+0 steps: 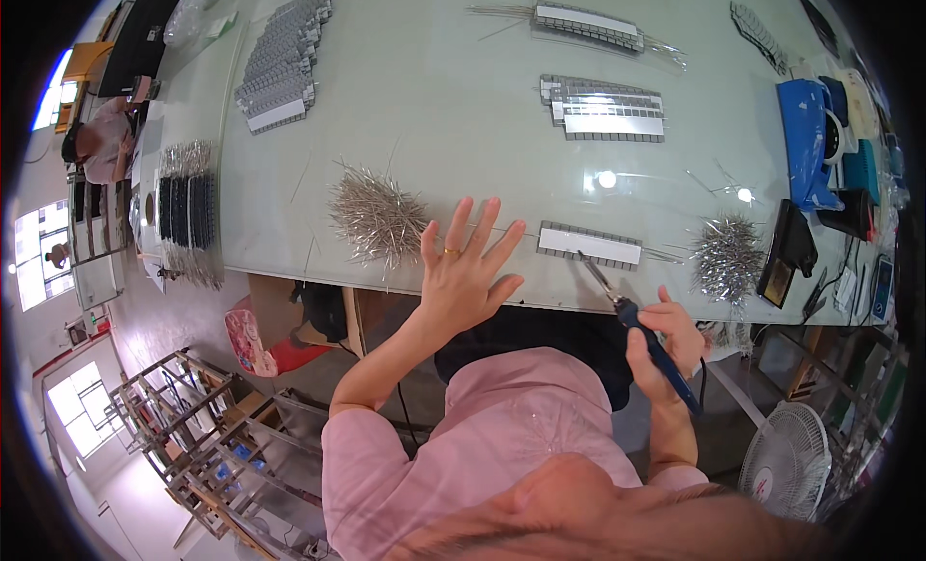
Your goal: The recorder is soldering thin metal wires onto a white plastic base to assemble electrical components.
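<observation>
Blue-handled iron: the right hand (666,344) is clamped on the grip of a soldering iron (644,334) at the near table edge, its metal tip angled up and to the left onto the nearest strip.
Left hand: the left hand (463,272) hangs open, fingers spread apart, holding nothing, just above the table edge and just left of the strip.
Workpiece: a grey strip of small parts with a white band (589,245) lies just beyond the iron's tip, between the two hands.
Doing it well: judging by the pose, the tip should settle on one joint at a time, with the free hand steadying the strip from its left end, clear of the hot tip.
Loose pins: a bristling pile of metal pins (378,216) sits just left of the open hand; a smaller pile (725,256) lies beyond the right hand.
Farther off: more grey strips (608,109) lie well beyond both hands on the pale green table (434,98).
</observation>
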### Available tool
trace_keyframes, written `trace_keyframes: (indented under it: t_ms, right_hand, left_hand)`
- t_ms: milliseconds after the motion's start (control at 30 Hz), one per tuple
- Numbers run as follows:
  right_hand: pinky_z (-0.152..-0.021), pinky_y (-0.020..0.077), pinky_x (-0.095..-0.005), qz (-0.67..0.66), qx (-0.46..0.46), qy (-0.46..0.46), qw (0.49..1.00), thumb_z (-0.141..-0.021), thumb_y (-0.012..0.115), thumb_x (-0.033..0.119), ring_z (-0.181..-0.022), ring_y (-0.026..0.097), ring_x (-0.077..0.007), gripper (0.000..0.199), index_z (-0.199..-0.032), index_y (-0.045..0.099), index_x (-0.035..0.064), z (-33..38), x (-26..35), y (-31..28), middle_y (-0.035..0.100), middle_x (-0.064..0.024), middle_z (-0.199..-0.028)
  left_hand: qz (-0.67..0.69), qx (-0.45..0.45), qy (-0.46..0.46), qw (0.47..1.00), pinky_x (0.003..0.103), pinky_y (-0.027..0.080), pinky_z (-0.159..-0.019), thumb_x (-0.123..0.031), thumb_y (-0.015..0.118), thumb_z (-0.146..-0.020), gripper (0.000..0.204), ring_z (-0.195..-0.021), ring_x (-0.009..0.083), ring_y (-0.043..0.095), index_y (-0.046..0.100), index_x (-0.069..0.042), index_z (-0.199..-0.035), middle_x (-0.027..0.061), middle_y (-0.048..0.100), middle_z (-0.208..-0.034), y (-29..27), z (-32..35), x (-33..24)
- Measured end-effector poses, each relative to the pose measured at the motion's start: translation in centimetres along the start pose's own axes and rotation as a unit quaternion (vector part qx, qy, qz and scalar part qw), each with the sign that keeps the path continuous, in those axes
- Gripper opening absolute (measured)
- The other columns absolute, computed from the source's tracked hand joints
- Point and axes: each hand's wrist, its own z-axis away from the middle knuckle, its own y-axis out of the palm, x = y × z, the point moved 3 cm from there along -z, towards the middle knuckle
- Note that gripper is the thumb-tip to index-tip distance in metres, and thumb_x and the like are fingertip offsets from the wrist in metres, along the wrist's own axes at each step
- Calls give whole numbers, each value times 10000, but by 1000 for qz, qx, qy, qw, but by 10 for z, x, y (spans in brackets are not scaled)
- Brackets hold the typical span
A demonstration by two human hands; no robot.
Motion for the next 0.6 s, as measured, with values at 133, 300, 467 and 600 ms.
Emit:
trace_keyframes:
  t_ms: [133, 300, 467, 600]
  right_hand:
    - [-961, 511, -514, 10, 23, -45, 999, -687, 726, 8, -730, 684, -265, 211, -878, 642, 42, -17, 8, 20, 666, -105, -772]
    - [-988, 481, -525, 17, 71, -53, 996, -702, 703, 6, -718, 667, -288, 207, -894, 626, 19, -28, 12, 35, 653, -128, -758]
    - [-953, 516, -501, 27, 74, -62, 995, -673, 717, -1, -697, 667, -289, 223, -872, 626, 41, -38, 15, 42, 655, -107, -753]
    - [-911, 552, -482, 49, 78, -75, 993, -655, 725, -3, -671, 654, -288, 238, -862, 625, 57, -41, 16, 44, 647, -86, -758]
  left_hand:
    - [-2, -13, 1, 1000, 565, 86, -1120, -491, 644, -845, 662, -1458, 328, 216, 476, -260, -1442, 95, 315, -1572, 0, -1, -1]
    - [19, -4, 9, 1000, 577, 73, -1115, -482, 626, -857, 642, -1465, 349, 195, 489, -257, -1442, 121, 300, -1579, 0, -1, 1]
    - [24, -2, 8, 1000, 577, 73, -1115, -498, 605, -869, 632, -1463, 350, 201, 492, -255, -1442, 120, 303, -1578, -1, -1, 2]
    - [25, -2, 11, 1000, 578, 72, -1116, -510, 593, -875, 631, -1461, 349, 205, 491, -253, -1442, 119, 305, -1577, -1, -2, 2]
